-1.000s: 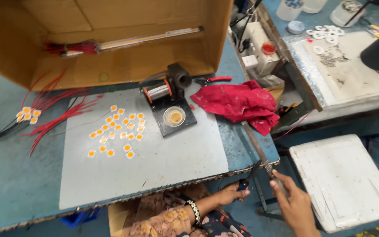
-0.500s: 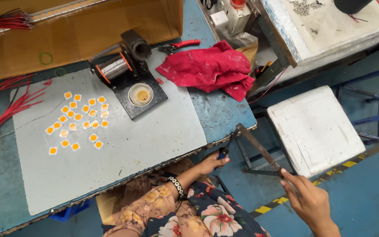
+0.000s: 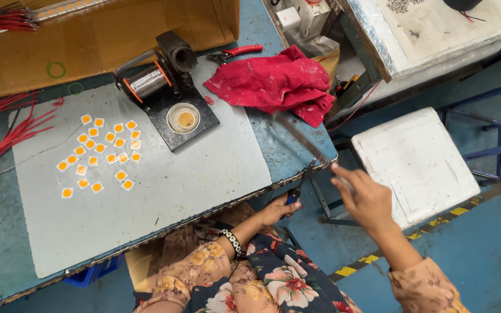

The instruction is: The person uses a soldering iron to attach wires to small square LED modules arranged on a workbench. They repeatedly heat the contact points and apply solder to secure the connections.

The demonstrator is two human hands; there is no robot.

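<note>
My right hand (image 3: pixel 367 199) is closed on the lower end of a long thin dark strip (image 3: pixel 300 138). The strip slants up and left over the table corner toward a crumpled red cloth (image 3: pixel 273 84) and looks blurred. My left hand (image 3: pixel 278 210) sits just below the table's front edge. It grips small dark pliers with blue handles (image 3: pixel 300 184), whose jaws point up at the strip near my right fingers. On the grey mat (image 3: pixel 163 191) lie several small orange-centred square chips (image 3: pixel 101 152), far from both hands.
A black solder-wire stand with a spool and a round tin (image 3: pixel 169 95) stands at the mat's back. Red-handled pliers (image 3: pixel 236 53), a cardboard box (image 3: pixel 105 40) and red wires (image 3: pixel 1 124) lie behind. A white-topped stool (image 3: pixel 416 159) stands right of my hands.
My right hand has risen and moved left, bringing the strip up to the table corner. My left hand stayed below the table edge, now with the pliers meeting the strip.
</note>
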